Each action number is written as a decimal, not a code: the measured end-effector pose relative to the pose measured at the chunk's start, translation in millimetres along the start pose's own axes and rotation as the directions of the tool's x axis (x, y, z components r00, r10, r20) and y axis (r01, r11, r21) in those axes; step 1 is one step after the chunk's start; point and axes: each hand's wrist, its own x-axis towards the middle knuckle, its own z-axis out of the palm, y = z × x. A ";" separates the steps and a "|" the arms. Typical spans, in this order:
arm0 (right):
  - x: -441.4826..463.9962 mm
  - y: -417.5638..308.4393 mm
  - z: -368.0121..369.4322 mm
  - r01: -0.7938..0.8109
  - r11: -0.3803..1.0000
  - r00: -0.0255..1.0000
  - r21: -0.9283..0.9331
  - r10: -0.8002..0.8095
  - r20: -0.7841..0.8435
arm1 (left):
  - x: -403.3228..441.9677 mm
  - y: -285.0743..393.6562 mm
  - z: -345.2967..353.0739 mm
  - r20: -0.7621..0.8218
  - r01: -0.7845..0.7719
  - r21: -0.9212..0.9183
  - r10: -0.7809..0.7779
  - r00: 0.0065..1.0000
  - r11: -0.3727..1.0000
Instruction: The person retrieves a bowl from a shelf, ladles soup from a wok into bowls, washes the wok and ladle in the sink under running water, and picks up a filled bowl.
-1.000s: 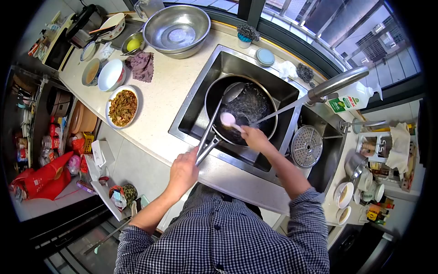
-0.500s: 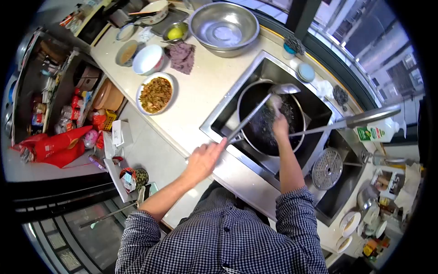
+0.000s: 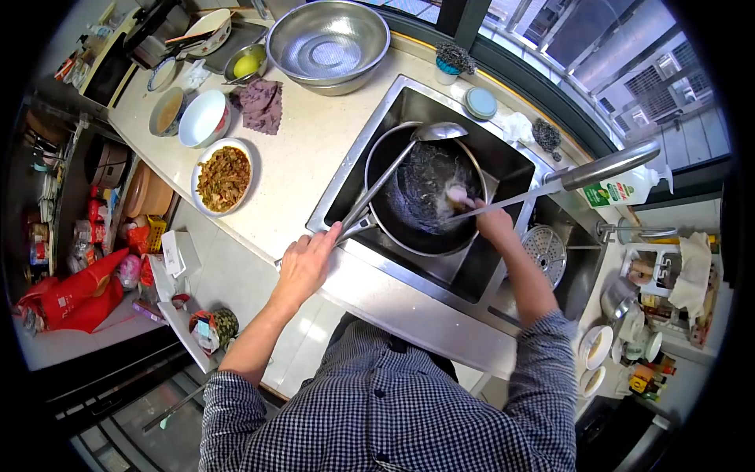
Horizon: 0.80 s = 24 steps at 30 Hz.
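A dark wok [image 3: 385, 212] sits in the left sink basin, with water swirling inside. My left hand [image 3: 305, 266] is closed round the long handle of a metal ladle [image 3: 442, 132] at the wok's left, close to the wok's handle [image 3: 358, 226]; whether it grips that handle too I cannot tell. The ladle's bowl rests over the wok's far rim. At the wok's right side my right hand [image 3: 495, 224] is closed on a pale, soft-looking scrubber [image 3: 458, 194], partly blurred by splashing water. A stream from the tap [image 3: 613, 165] runs past this hand into the wok.
A perforated steel disc [image 3: 544, 256] lies in the right sink basin [image 3: 582, 275]. On the counter stand a large metal basin [image 3: 328, 43], a plate of chopped food [image 3: 224, 177], a white bowl [image 3: 206, 118] and a purple cloth [image 3: 259, 106]. A soap bottle [image 3: 621, 187] stands beyond the tap.
My right hand and the pale scrubber have moved from the wok's far side toward its near right side. The ladle still lies across the wok. The whole view has shifted a little.
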 end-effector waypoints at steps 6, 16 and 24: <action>49.9 -94.2 43.8 0.073 0.897 0.988 0.436 -0.006 -0.153 | 0.6 -0.2 -0.6 0.012 0.000 0.028 0.000 1.000 1.000; -11.4 -61.2 20.1 0.341 0.936 0.940 0.085 -0.341 -0.007 | 4.6 -7.2 3.4 -0.031 -0.016 0.035 0.017 0.999 0.999; -1.2 -103.5 54.8 0.205 0.903 0.978 0.377 -0.172 -0.121 | 13.5 -14.1 2.8 -0.015 0.008 0.075 -0.007 1.000 0.997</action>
